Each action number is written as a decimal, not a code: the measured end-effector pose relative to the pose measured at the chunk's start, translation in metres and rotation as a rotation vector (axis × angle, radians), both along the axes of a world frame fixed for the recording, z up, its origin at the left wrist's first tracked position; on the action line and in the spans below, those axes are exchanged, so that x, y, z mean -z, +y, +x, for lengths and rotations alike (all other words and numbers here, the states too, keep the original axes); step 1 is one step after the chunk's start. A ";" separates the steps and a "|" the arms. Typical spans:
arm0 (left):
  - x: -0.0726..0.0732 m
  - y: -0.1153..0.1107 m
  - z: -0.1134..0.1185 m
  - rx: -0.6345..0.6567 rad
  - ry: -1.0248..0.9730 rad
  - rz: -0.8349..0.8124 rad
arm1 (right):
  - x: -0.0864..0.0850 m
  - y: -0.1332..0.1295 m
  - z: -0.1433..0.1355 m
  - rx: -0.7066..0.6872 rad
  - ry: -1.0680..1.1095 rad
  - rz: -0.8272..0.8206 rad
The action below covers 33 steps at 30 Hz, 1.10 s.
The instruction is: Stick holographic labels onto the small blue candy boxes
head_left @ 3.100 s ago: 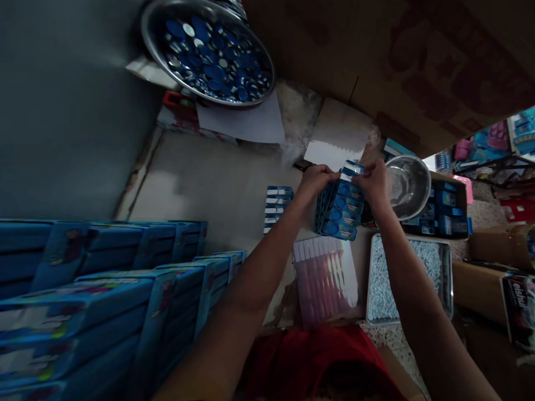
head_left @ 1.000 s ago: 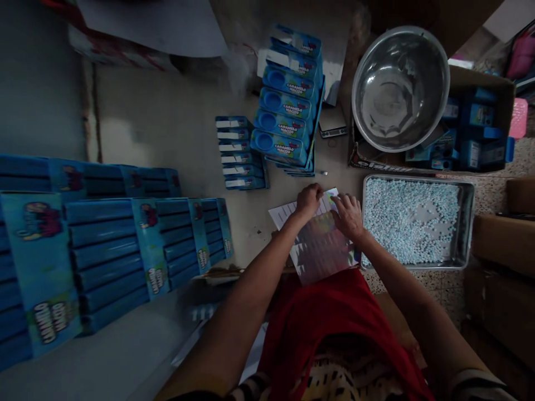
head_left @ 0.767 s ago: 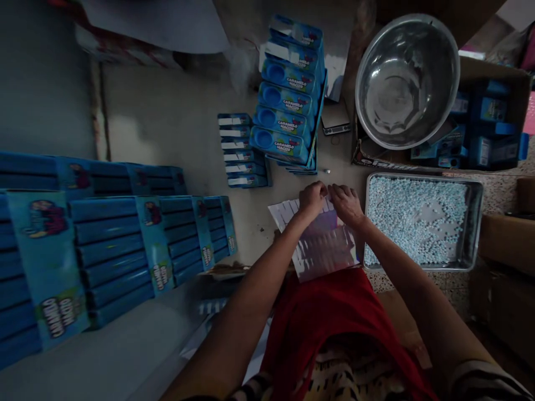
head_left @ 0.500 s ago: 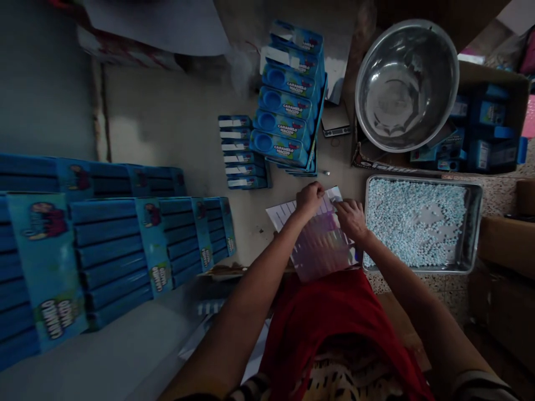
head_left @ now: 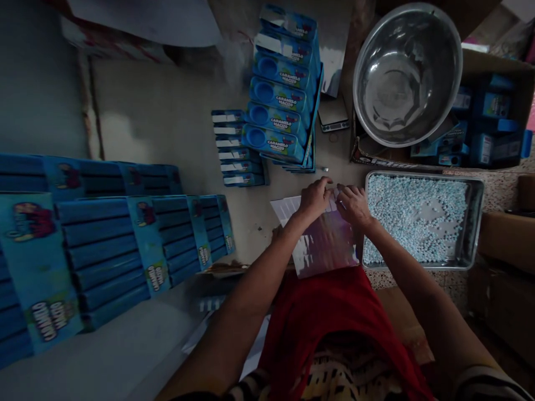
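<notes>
A shiny, purplish sheet (head_left: 324, 245) with pale strips along its far edge lies at the table's front edge, against the red apron. My left hand (head_left: 315, 197) is closed over the sheet's far edge, its fingertips pinched together; what they grip is too small to make out. Close beside it on the right, my right hand (head_left: 352, 205) has its fingers bent together at the sheet's far right corner, and its grip is also hidden. A metal tray (head_left: 476, 223) of small pale blue and white pieces (head_left: 401, 223) is just right of my right hand.
Blue boxes (head_left: 278, 120) stand in a row beyond my hands, with smaller ones (head_left: 240, 167) beside them. A steel bowl (head_left: 401, 83) rests on a carton (head_left: 388, 161) at the back right. Packed blue boxes (head_left: 108, 250) fill the left. A small scale (head_left: 333, 120) lies behind.
My left hand has moved right and slightly away, closer to my right hand. My right hand has shifted slightly up, and its fingers are more bunched. The view has shifted a little.
</notes>
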State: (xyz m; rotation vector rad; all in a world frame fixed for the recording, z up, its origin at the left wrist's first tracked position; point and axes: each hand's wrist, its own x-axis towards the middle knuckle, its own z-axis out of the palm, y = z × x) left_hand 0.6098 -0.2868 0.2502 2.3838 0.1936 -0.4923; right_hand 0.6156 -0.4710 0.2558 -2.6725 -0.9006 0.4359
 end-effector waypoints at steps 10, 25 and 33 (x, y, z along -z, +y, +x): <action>0.011 -0.008 0.001 -0.070 -0.032 -0.017 | 0.000 -0.005 -0.006 -0.020 -0.015 -0.027; 0.013 -0.008 0.012 -0.126 0.064 0.026 | -0.028 -0.008 -0.025 0.193 0.088 0.013; 0.016 -0.006 0.005 -0.291 -0.107 -0.241 | -0.105 -0.012 -0.023 0.922 0.771 0.657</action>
